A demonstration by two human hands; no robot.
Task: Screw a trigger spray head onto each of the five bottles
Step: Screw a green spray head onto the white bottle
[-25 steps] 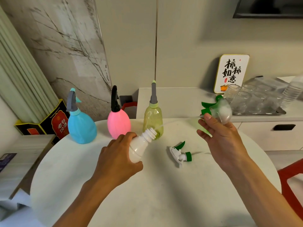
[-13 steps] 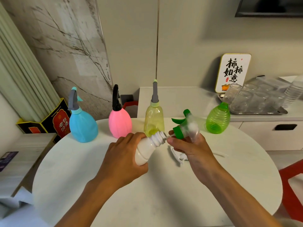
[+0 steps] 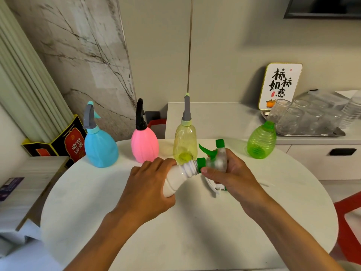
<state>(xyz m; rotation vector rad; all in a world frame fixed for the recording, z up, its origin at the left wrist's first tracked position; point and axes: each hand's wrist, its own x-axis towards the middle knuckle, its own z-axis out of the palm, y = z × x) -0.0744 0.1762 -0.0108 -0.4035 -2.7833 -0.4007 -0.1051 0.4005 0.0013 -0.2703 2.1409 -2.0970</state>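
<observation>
The person is holding the white bottle (image 3: 175,178) in the left hand (image 3: 148,190), with the fingers wrapped around its body. The bottle is lifted a little above the round table (image 3: 195,231) and is leaning, so its threaded neck is pointing up and to the right, toward the other hand. I think this tilt is making the opening easy to reach and to see.

The right hand (image 3: 232,178) is gripping a spray head (image 3: 214,159) with a cloudy clear body; the thumb is pressing near its green collar (image 3: 202,162). The collar is sitting just at the mouth of the neck, touching it, but the white threads under it are all showing, so in my judgement the screwing is only beginning.

The white bottle is opaque and smooth, with a ribbed neck. The spray head is carrying a green trigger and a green nozzle cap, pointing away from the person.

At the back of the table the blue bottle (image 3: 100,147), the pink bottle (image 3: 144,145) and the yellow bottle (image 3: 184,141) are standing in a row with heads already on. The green bottle (image 3: 261,141) is standing apart on the right with no head. Another white and green spray head (image 3: 216,189) is lying on the table under the right hand, probably waiting for it.
</observation>
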